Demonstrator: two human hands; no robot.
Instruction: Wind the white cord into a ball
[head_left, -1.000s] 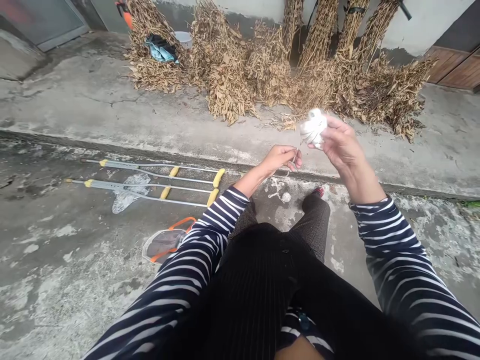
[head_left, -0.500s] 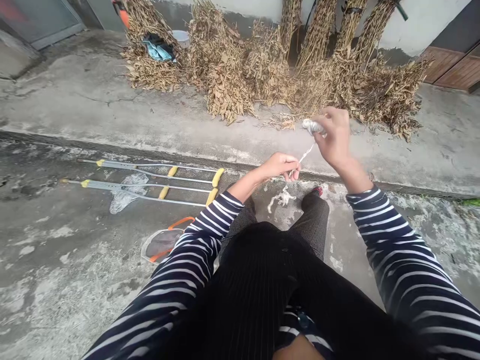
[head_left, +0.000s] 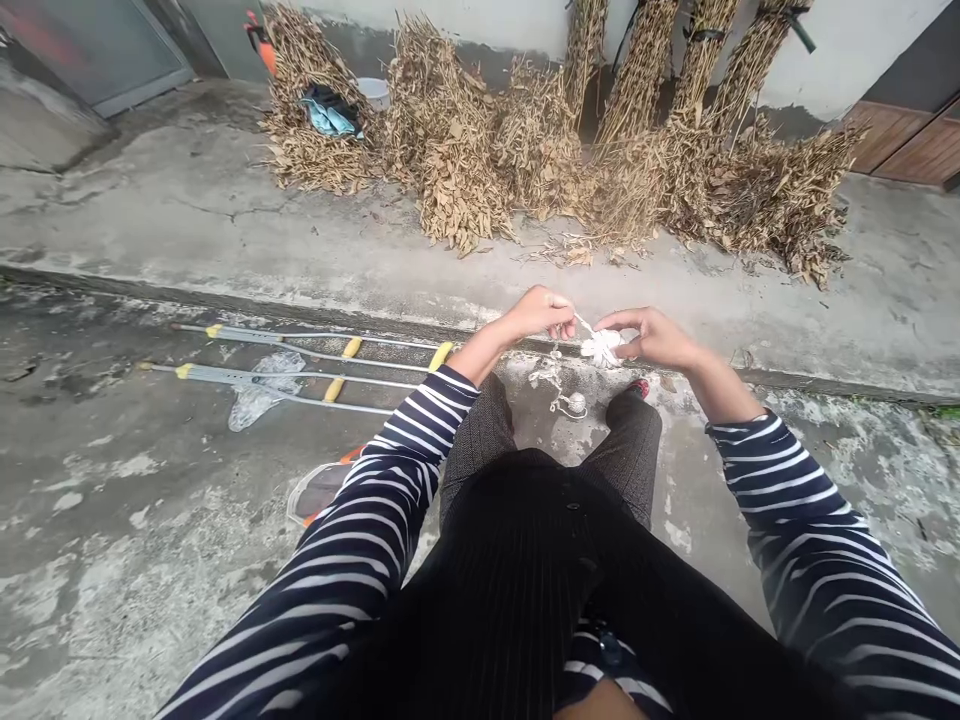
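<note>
My right hand (head_left: 651,338) grips a small wound bundle of white cord (head_left: 601,347) between thumb and fingers. A short length of the cord (head_left: 584,323) runs from the bundle to my left hand (head_left: 541,314), which pinches it with closed fingers. Below my left hand, loose white cord (head_left: 550,376) hangs or lies in loops near my feet; I cannot tell how much of it touches the ground. A small round white ball (head_left: 576,403) shows at the lower end of that loose cord.
Two crutches (head_left: 300,372) lie on the ground to the left, by a clear plastic bag (head_left: 266,390). An orange-trimmed mesh item (head_left: 324,490) is partly behind my left sleeve. A concrete step edge (head_left: 420,335) crosses ahead; dried plant bundles (head_left: 465,170) lean along the wall.
My right hand has come down with the cord bundle, close to my left hand. My left hand has shifted slightly left and up. A round ball now shows below in the loose cord.
</note>
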